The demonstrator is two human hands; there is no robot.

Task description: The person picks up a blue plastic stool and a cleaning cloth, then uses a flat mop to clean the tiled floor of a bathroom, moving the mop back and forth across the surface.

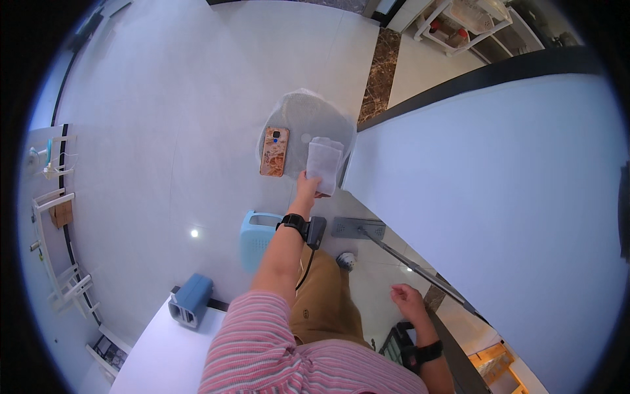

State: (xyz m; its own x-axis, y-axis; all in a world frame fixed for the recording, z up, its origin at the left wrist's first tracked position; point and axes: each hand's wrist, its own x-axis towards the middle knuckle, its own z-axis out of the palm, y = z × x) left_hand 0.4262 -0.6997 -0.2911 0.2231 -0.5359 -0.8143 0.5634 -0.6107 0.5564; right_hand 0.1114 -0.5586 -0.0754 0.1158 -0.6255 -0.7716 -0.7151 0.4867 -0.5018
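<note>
My left hand [309,186] grips the lower left edge of a folded white cloth or paper [325,160]. The piece lies over the right part of a round surface covered in clear bubble wrap [307,111]. A smartphone in an orange patterned case [274,151] rests on the left of that surface, its camera side up. At the lower right hangs my right hand [407,299], fingers loosely curled, with nothing visible in it. It is nearest to the grey pole [423,273] of a flat mop [358,228], but apart from it.
A light blue plastic stool [256,241] stands below the phone. A blue box-like device [192,300] sits on a white table [162,352] at the lower left. A large white panel [482,177] fills the right side. White racks [54,197] line the far left.
</note>
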